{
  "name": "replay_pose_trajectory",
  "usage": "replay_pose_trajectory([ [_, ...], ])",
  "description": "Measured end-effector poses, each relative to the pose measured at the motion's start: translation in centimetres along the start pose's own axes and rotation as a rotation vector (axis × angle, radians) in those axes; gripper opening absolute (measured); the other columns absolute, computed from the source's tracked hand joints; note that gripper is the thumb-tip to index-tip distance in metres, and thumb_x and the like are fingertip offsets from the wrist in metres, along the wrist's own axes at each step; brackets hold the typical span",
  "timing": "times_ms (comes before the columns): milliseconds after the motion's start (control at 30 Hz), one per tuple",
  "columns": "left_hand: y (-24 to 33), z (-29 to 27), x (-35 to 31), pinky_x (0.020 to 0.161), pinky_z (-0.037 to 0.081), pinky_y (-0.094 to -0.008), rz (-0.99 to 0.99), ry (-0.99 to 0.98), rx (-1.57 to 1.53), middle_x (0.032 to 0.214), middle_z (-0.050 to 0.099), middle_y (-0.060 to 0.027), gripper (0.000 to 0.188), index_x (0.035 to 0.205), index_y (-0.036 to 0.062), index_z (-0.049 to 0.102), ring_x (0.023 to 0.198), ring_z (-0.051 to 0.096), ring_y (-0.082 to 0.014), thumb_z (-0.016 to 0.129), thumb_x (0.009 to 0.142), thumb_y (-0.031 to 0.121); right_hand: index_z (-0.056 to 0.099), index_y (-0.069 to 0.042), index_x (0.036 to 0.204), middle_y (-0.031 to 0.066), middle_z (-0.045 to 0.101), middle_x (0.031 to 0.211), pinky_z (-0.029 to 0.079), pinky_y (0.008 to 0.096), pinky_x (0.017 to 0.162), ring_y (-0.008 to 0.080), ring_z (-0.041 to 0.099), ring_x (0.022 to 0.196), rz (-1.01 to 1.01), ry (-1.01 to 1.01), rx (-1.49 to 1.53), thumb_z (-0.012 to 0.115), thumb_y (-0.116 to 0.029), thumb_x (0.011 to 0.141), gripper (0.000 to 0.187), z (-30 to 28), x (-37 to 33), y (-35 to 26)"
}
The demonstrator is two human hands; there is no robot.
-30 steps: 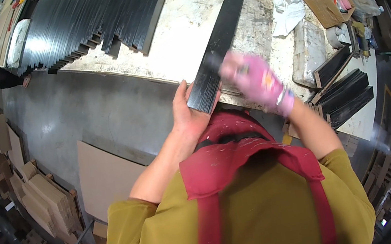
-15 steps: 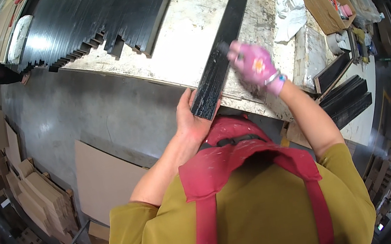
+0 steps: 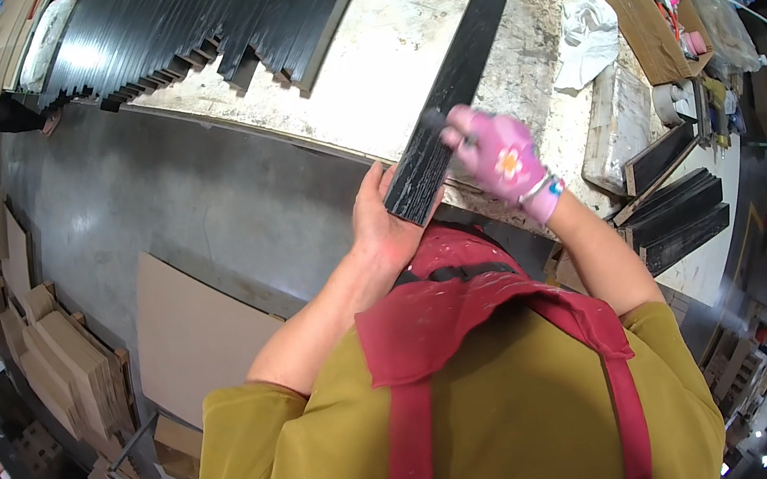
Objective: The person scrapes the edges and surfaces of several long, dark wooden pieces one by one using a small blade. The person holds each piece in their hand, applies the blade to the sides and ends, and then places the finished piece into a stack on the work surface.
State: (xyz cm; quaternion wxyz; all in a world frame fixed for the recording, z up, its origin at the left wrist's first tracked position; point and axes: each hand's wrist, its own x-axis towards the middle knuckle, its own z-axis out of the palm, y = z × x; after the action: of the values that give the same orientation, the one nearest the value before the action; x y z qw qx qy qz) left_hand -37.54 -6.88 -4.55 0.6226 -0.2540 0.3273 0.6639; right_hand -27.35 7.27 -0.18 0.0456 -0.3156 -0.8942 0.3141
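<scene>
From here I see the bare left hand gripping the near end of a black, grain-textured board, presumably to steady it where it overhangs the workbench. The pink-gloved right hand curls at its upper face, too blurred to tell what it pinches. The board's long axis slants from the red apron away and rightward, apart from the packed black strips.

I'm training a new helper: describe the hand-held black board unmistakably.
Find the stained white worktable, with black boards massed at its upper left. Right of them one black board slants alone; unlike its neighbours, its near end rests in the bare left hand.
</scene>
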Motion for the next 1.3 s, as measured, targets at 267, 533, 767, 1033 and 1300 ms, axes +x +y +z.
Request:
replay_pose_trajectory([
  [267,0.7,0.0,-0.8,0.102,0.041,-0.0465,0.011,0.021,-0.041,0.126,0.055,-0.0214,0.055,0.131,0.0012,0.047,0.116,0.054,-0.0345,0.038,0.098,0.044,0.058,-0.008,0.088,0.0162,0.059,0.069,0.051,0.0418,0.059,0.0355,0.062,0.065,-0.127,-0.113,0.34,0.058,-0.021,0.089,0.013,-0.3,-2.3,-1.4],
  [533,1.4,-2.6,0.3,0.081,0.055,-0.0415,-0.218,-0.244,-0.06,0.12,0.058,-0.0195,0.047,0.129,0.0003,0.048,0.107,0.06,-0.0353,0.04,0.1,0.036,0.049,-0.003,0.081,0.0064,0.05,0.063,0.043,0.0305,0.057,0.0136,0.049,0.059,0.11,0.003,0.324,0.056,-0.017,0.087,0.017,-1.1,1.3,3.1],
  [767,1.5,-2.5,0.5,0.078,0.056,-0.0387,-0.199,-0.217,-0.034,0.115,0.06,-0.0189,0.043,0.126,0.0005,0.049,0.101,0.062,-0.0334,0.04,0.1,0.034,0.052,-0.003,0.088,0.003,0.048,0.068,0.043,0.0291,0.063,0.012,0.047,0.065,0.234,-0.222,0.525,0.059,-0.02,0.087,0.019,-0.4,0.2,4.0],
  [1033,1.0,-3.3,0.9,0.079,0.055,-0.04,-0.158,-0.239,-0.069,0.112,0.062,-0.0163,0.049,0.125,0.0008,0.05,0.101,0.062,-0.0297,0.032,0.102,0.04,0.061,-0.005,0.099,0.0124,0.06,0.084,0.05,0.0347,0.069,0.0251,0.062,0.074,-0.166,-0.085,0.303,0.061,-0.016,0.087,0.017,-1.2,-1.7,-0.1],
  [1300,1.0,-1.6,-1.0,0.079,0.054,-0.0381,-0.171,-0.118,0.062,0.112,0.062,-0.0167,0.046,0.125,-0.002,0.049,0.098,0.062,-0.0289,0.031,0.103,0.033,0.057,-0.014,0.079,0.0093,0.058,0.076,0.049,0.041,0.056,0.0304,0.061,0.066,-0.187,0.148,-0.188,0.057,-0.016,0.084,0.005,-1.6,3.2,4.9],
])
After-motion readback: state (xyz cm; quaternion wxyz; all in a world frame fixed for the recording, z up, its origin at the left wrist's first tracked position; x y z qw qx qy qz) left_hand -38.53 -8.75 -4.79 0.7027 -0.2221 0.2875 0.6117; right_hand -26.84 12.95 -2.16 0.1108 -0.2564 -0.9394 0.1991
